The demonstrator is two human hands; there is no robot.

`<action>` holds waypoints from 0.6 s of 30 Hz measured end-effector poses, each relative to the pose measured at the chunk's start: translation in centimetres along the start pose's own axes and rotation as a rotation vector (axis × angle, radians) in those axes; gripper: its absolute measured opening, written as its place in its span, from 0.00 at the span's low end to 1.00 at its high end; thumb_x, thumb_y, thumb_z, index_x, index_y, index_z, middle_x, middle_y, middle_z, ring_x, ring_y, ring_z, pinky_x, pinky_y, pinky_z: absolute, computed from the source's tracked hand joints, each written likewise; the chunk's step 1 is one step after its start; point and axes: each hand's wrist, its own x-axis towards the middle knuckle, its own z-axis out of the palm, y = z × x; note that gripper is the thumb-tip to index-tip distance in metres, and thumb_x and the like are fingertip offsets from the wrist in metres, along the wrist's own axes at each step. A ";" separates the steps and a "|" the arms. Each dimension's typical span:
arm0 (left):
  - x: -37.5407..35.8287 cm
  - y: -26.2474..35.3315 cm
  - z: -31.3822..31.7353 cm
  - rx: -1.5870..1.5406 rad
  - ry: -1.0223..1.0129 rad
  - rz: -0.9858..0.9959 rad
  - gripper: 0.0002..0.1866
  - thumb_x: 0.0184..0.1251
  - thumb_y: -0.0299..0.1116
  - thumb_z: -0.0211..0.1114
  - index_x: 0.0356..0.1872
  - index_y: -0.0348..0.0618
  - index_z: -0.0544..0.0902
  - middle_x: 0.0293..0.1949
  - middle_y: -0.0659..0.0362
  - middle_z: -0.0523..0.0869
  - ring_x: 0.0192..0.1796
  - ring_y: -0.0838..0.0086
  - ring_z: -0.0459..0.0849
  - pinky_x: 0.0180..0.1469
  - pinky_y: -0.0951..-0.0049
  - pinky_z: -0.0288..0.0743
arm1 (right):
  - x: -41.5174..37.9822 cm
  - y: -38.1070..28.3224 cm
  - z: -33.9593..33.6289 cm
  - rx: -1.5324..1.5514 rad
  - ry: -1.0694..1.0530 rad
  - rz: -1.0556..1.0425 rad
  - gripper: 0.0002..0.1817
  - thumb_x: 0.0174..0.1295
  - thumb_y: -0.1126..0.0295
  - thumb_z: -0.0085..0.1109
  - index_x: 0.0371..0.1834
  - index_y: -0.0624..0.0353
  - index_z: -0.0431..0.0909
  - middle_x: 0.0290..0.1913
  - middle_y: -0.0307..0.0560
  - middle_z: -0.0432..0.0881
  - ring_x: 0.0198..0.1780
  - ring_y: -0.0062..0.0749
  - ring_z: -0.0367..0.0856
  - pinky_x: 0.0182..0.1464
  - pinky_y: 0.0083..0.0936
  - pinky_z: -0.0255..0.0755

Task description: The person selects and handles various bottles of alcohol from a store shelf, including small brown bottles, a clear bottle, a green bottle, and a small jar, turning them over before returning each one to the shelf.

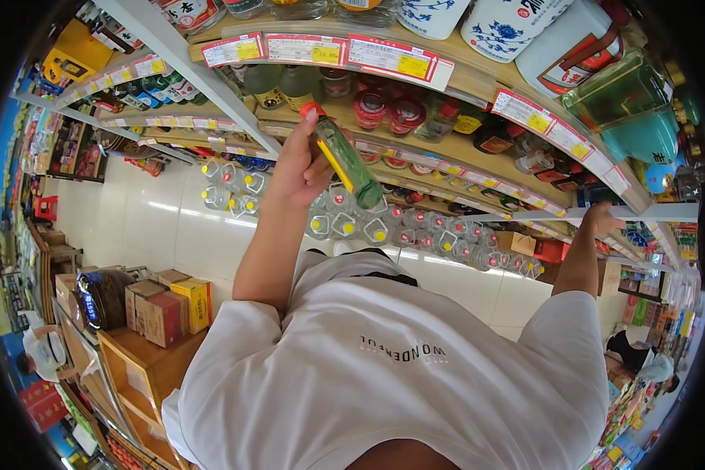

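Observation:
My left hand is raised before the shelves, its fingers wrapped round a green glass bottle near the red-capped end. The bottle is tilted, cap up to the left and base down to the right, with a yellow and red label along one side. Behind its cap stand several bottles with yellowish labels. Off to the right, my right hand is at the white shelf upright, overlapping it in this view. The fingers of that hand are small and partly hidden.
Shelves with price tags curve across the front, filled with bottles and jars. Below them, several large clear plastic jugs stand on the floor. Cardboard boxes sit on a wooden stand at left. Other people are at the far left and right.

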 end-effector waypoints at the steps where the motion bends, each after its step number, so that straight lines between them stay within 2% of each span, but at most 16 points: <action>1: 0.1 -0.2 -0.1 -0.046 -0.042 -0.013 0.20 0.71 0.50 0.56 0.40 0.40 0.79 0.32 0.50 0.86 0.07 0.87 0.62 0.10 0.86 0.59 | -0.1 -0.3 -0.2 -0.007 -0.006 0.006 0.35 0.51 0.54 0.58 0.56 0.64 0.56 0.46 0.69 0.79 0.47 0.65 0.80 0.50 0.56 0.72; 2: 0.2 -0.4 -0.2 -0.092 -0.085 -0.026 0.21 0.71 0.51 0.55 0.41 0.40 0.79 0.34 0.47 0.86 0.06 0.86 0.62 0.10 0.85 0.62 | -0.2 -0.4 -0.2 0.010 -0.003 0.004 0.35 0.51 0.54 0.58 0.56 0.64 0.56 0.46 0.70 0.79 0.47 0.65 0.79 0.50 0.55 0.71; 5: 0.7 -0.7 -0.3 -0.077 -0.088 0.022 0.23 0.71 0.52 0.55 0.43 0.39 0.79 0.34 0.46 0.86 0.06 0.86 0.62 0.11 0.85 0.63 | -0.3 -0.5 -0.3 0.069 0.006 -0.014 0.34 0.51 0.56 0.59 0.55 0.66 0.58 0.47 0.70 0.77 0.47 0.65 0.78 0.50 0.55 0.71; 8: 0.6 -0.4 0.2 -0.051 -0.143 0.027 0.22 0.72 0.51 0.54 0.43 0.38 0.79 0.34 0.46 0.86 0.06 0.86 0.62 0.10 0.85 0.61 | -0.4 -0.5 -0.6 0.117 0.007 -0.039 0.33 0.51 0.58 0.59 0.54 0.67 0.59 0.47 0.71 0.77 0.48 0.66 0.77 0.51 0.54 0.69; 14: 0.9 -0.5 0.0 0.041 -0.099 0.076 0.21 0.73 0.49 0.54 0.42 0.37 0.79 0.34 0.47 0.87 0.07 0.88 0.62 0.08 0.87 0.54 | -0.7 -0.7 -0.7 0.106 0.011 -0.033 0.34 0.51 0.58 0.60 0.55 0.68 0.58 0.47 0.71 0.76 0.48 0.67 0.77 0.52 0.54 0.68; 18: 0.7 -0.5 0.1 0.061 -0.095 0.083 0.22 0.73 0.49 0.54 0.42 0.36 0.79 0.34 0.48 0.87 0.07 0.88 0.61 0.08 0.86 0.54 | -0.4 -0.3 -0.4 0.096 -0.020 -0.020 0.37 0.51 0.56 0.60 0.57 0.68 0.56 0.48 0.73 0.76 0.48 0.68 0.76 0.52 0.56 0.68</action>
